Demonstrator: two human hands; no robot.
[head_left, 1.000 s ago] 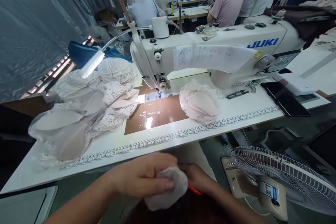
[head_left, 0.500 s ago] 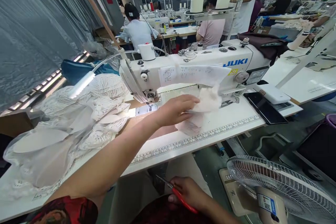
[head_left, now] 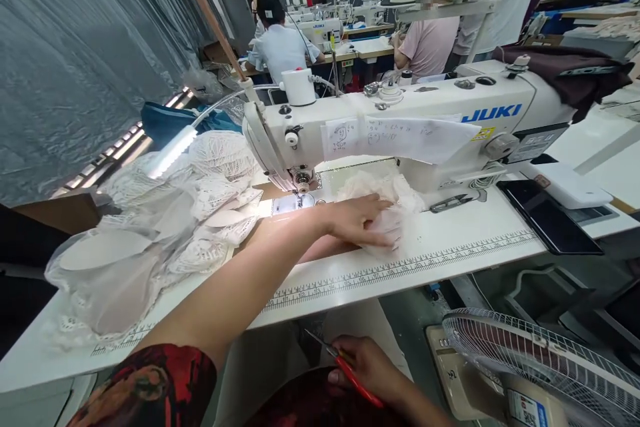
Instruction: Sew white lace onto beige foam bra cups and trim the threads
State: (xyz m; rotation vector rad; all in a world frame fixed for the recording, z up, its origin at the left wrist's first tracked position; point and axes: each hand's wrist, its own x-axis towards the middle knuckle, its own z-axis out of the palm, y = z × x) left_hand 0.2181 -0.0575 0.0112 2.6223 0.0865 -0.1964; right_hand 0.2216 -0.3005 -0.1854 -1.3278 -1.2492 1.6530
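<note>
My left hand (head_left: 356, 219) reaches across the machine bed. Its fingers are stretched out and spread, lying over a crumpled piece of sheer whitish fabric (head_left: 393, 227) to the right of the needle area. Part of the fabric is hidden under the palm. Low in front of my lap, my right hand (head_left: 367, 367) is closed around red-handled scissors (head_left: 353, 377), their metal points directed up and left. A white sewing machine (head_left: 415, 120) stands behind my left hand, a paper with handwriting (head_left: 400, 139) fixed on its arm.
Lace and sheer fabric pieces (head_left: 125, 260) are heaped on the left of the table. A lit lamp (head_left: 173, 152) hangs over them. A black phone (head_left: 547, 213) and a white device (head_left: 570, 183) lie at the right. A fan (head_left: 520, 353) stands below right. Co-workers sit ahead.
My left hand has set the sheer fabric down on the machine bed, and its fingers have spread over it. The view has shifted. My right hand keeps the scissors in about the same place.
</note>
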